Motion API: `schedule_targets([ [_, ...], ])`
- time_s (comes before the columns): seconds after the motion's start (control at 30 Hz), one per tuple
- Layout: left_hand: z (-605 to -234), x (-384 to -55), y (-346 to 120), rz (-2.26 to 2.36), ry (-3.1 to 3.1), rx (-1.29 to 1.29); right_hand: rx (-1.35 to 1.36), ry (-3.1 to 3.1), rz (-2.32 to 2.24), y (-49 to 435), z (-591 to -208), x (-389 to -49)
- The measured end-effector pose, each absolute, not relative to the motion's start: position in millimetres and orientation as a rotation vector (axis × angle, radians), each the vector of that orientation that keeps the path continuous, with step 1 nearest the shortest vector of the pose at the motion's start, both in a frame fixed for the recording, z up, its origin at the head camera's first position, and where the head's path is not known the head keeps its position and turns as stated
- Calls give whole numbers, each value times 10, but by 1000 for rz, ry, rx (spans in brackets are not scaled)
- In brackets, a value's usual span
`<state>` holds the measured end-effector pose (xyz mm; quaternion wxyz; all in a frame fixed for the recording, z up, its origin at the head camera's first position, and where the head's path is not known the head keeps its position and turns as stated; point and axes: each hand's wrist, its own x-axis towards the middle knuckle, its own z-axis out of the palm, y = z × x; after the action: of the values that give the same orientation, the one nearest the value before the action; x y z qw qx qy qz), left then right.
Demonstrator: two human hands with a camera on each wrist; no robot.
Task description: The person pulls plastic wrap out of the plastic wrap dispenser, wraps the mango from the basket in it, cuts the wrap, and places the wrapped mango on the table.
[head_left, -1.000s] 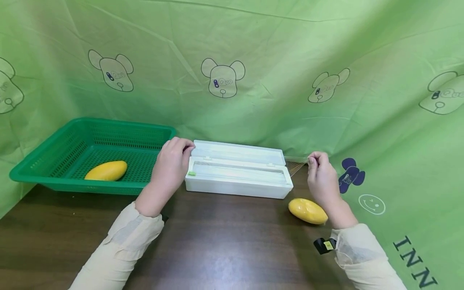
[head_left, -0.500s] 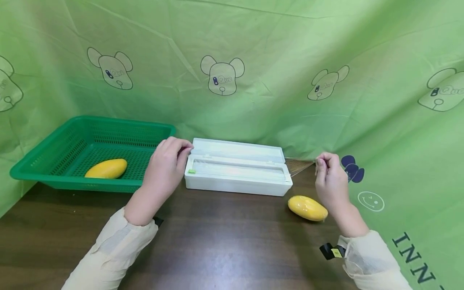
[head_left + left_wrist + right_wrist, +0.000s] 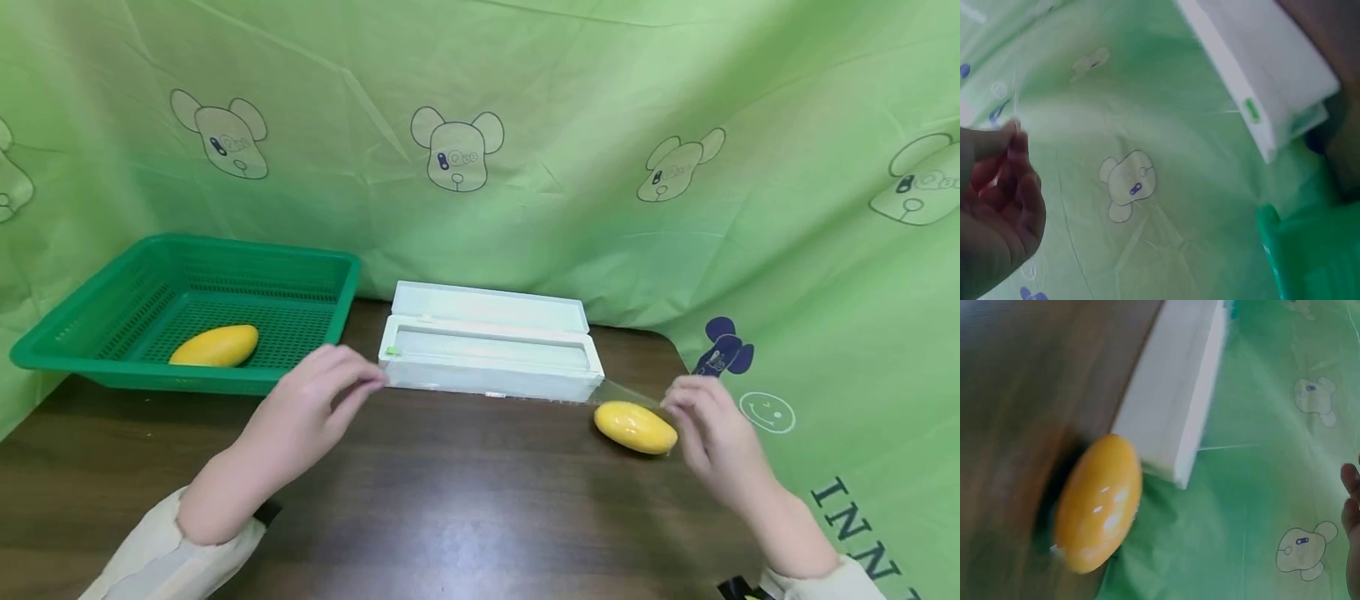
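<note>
Near the table's far edge, before the long white plastic box, holding thin clear plastic film outstretched, pinched by left hand and right hand, probably against wrinkling.

Dark brown wood-grain table, its surface reflecting light at centre. Directly on it lie, left to right: a green perforated basket; a long white box, lid raised; and, near the box's right end, a glossy yellow fruit.
</note>
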<state>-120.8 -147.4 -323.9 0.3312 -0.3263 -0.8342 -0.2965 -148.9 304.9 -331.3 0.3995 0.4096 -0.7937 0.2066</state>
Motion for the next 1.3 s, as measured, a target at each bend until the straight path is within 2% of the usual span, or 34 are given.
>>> schedule_targets([
  [0.2,-3483,-1074,-1624,-748,-2263,-1124,1253,-2047,405,3107,-3434,-1276],
  [0.33,-3666,-1061,-1619,-764,-2400,-1213,1351,-2127,358,3126,-3552,-1216],
  [0.6,-3973,-1183,-1539,-788,-2827,-1142,1561,-2274,260,3059,-3872,-1268],
  [0.93,-4150,-1342,-1461,-830,-3041,-1034,1691,-2261,315,2997,-4241,-1448],
  [1.17,-4159,-1414,-1433,-803,-3074,-1062,1696,-2316,322,2979,-4286,-1502],
  [1.3,-4149,-1406,-1411,-798,-3119,-1016,1601,-2453,473,2956,-4307,-1489],
])
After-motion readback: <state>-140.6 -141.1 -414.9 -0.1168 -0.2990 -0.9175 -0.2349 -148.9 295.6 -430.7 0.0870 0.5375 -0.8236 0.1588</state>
